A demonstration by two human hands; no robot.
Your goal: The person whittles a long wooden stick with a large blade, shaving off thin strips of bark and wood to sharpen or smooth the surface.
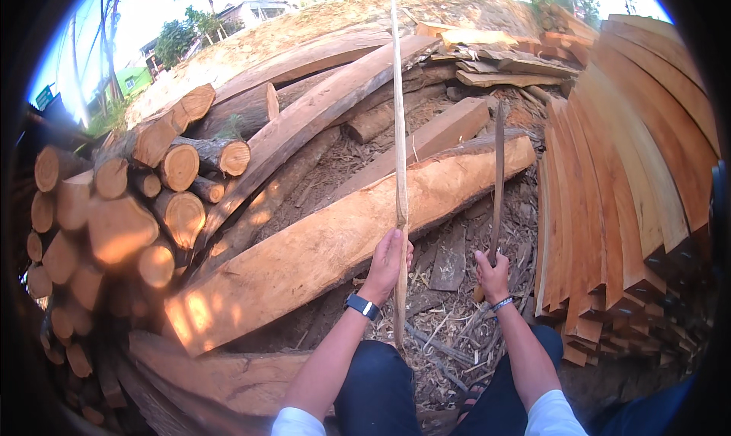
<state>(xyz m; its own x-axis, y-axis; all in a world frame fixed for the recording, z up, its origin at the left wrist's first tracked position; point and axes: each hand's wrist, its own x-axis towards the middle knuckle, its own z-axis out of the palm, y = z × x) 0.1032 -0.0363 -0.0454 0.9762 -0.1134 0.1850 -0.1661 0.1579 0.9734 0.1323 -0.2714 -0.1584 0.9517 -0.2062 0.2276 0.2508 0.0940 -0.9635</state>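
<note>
My left hand (388, 262) grips a long thin pale strip of wood (397, 116) that stands nearly upright and reaches to the top of the view. My right hand (493, 274) holds the handle of a long dark blade (499, 169), a machete-like knife, pointing upward just right of the strip. The blade and the strip are apart. A dark watch sits on my left wrist and a thin band on my right. My knees in dark trousers show at the bottom.
A big rough-sawn log slab (343, 230) lies across in front of me. Stacked round logs (129, 215) fill the left. Curved sawn planks (632, 177) are piled on the right. Wood chips and bark (449, 314) cover the ground between my legs.
</note>
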